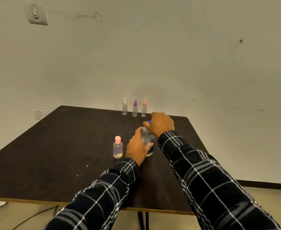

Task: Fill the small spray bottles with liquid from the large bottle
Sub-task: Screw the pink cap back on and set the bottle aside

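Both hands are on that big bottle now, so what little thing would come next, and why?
Probably twisting the blue cap off. The left hand grips the large bottle upright on the table, and the right hand closes over the cap, which is still on. Nothing can pour until it is open; the three spray bottles stand capped at the far edge.

Your worktop [53, 146], back to front

Three small spray bottles [134, 108] stand in a row at the far edge, by the wall; nearer you, the large bottle [147, 140] stands upright, your left hand [137, 147] on its side, right hand [161, 124] over its top; a small capped bottle [118, 147] stands just left.
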